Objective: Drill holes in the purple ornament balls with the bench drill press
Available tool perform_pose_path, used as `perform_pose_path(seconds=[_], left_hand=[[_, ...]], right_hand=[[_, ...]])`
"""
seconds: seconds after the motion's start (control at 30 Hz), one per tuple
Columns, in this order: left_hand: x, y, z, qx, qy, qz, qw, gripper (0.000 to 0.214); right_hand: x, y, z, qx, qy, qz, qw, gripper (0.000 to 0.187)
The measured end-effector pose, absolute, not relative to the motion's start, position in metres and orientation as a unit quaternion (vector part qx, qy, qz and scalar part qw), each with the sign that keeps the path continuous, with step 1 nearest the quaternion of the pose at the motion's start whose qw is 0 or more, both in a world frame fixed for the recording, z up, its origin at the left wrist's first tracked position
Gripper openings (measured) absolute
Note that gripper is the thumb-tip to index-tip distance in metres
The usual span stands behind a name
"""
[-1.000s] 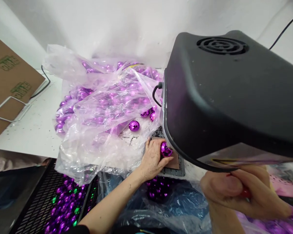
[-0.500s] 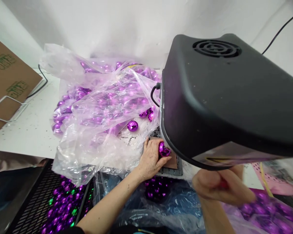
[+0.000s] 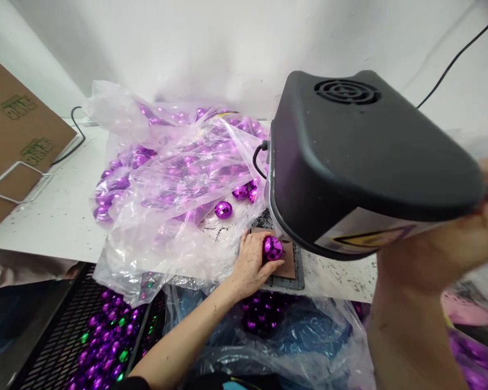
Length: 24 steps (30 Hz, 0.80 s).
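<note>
My left hand (image 3: 250, 264) is closed round a shiny purple faceted ball (image 3: 273, 247) and holds it on a small brown pad in a grey frame (image 3: 289, 269) at the table's front edge. Above the pad hangs the black hood of a machine (image 3: 361, 157), tilted up at its near end. My right hand (image 3: 455, 244) is raised at the hood's near right end; it is blurred and its fingers go behind the hood's edge. A loose purple ball (image 3: 223, 209) lies just behind the pad.
A big clear plastic bag (image 3: 166, 184) full of purple balls covers the white table (image 3: 52, 216). A black mesh crate (image 3: 101, 346) of purple balls sits below left, a blue bag (image 3: 293, 341) with more below the pad. Cardboard box (image 3: 12, 141) at left.
My right hand has risen from low under the hood to its near right end, and the hood has tipped up. My left hand still holds the ball on the pad.
</note>
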<state>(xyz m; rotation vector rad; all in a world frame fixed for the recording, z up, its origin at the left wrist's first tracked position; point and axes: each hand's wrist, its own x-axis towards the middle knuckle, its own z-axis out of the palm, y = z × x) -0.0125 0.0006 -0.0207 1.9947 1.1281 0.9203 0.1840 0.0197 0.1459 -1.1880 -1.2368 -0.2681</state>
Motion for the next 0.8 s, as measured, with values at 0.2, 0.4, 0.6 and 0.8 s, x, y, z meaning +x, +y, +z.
perform_pose_path(seconds=[0.2, 0.4, 0.6, 0.8], left_hand=[[-0.034, -0.05, -0.005, 0.807, 0.399, 0.294, 0.321, 0.067], [-0.061, -0.033, 0.015, 0.828, 0.388, 0.259, 0.312, 0.083], [-0.09, 0.076, 0.001, 0.79, 0.568, 0.204, 0.109, 0.052], [-0.098, 0.08, 0.004, 0.68, 0.566, 0.318, 0.341, 0.051]], right_hand=[[0.183, 0.052, 0.155, -0.528, -0.539, -0.052, 0.655, 0.024], [0.184, 0.048, 0.155, -0.535, -0.528, -0.058, 0.657, 0.016], [0.184, 0.051, 0.155, -0.535, -0.526, -0.061, 0.658, 0.018], [0.189, 0.052, 0.151, -0.529, -0.533, -0.069, 0.656, 0.018]])
